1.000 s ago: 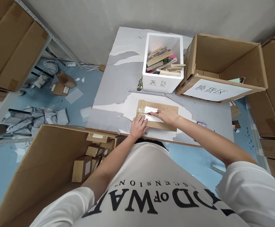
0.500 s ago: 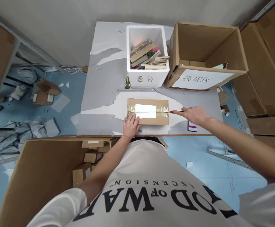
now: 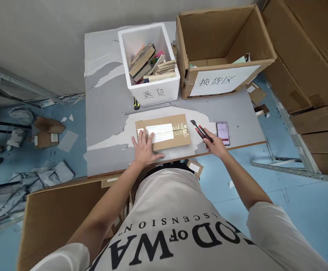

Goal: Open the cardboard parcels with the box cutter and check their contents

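A flat cardboard box (image 3: 166,146) lies slightly tilted on the table, with a white label (image 3: 164,132) and clear shiny tape along its top. My left hand (image 3: 144,148) rests on the box's near left corner, fingers spread and the thumb reaching along its near edge. Wrapped around a red and black utility knife (image 3: 200,130), my right hand (image 3: 216,145) is held to the right of the box. The knife's dark blade points up and left, apart from the cardboard. A phone (image 3: 223,133) with a lit screen lies just beyond my right hand.
A white foam bin (image 3: 152,94) with several books stands at the back, beside a large open carton (image 3: 228,67) with a handwritten sign. A yellow and black cutter (image 3: 136,104) lies before the bin. Below the table's front edge at left is a big cardboard carton (image 3: 59,214).
The knife has come away from the box's right end, and my right hand has drawn nearer my body. My left hand's fingers have spread. The whole view has shifted and turned.
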{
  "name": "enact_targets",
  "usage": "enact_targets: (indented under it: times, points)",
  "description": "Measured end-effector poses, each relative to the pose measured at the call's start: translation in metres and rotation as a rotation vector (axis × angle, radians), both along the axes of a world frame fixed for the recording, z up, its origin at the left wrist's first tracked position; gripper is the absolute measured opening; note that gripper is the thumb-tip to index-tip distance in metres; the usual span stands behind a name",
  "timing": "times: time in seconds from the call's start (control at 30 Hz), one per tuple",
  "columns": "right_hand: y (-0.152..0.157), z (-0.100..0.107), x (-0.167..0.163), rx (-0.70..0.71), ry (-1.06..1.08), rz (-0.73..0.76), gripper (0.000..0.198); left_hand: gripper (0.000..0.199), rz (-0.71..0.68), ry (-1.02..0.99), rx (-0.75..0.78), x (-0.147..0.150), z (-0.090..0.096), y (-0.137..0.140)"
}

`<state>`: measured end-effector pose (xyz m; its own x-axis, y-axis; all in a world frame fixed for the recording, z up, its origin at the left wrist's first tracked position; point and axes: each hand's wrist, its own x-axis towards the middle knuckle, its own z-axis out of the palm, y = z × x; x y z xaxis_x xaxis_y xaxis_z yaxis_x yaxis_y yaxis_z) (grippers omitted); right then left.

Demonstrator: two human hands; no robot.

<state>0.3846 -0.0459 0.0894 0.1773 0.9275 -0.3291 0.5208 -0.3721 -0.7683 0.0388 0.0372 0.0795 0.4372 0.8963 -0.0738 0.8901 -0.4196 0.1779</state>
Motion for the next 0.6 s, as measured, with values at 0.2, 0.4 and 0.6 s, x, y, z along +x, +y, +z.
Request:
enact_targets:
  times: [0.2, 0.4, 0.6]
  points:
    - [-0.002, -0.026, -0.035, 0.000, 0.281, -0.141, 0.069, 0.129, -0.055, 0.128, -0.043, 0.011, 0.007, 0.028]
    - [0.000, -0.029, -0.018, -0.011, 0.397, -0.087, 0.069, 0.128, -0.061, 0.161, -0.048, 0.012, 0.004, 0.029]
    - [0.006, -0.024, 0.009, -0.034, 0.385, 0.107, 0.067, 0.131, -0.035, 0.183, -0.094, 0.012, 0.004, 0.029]
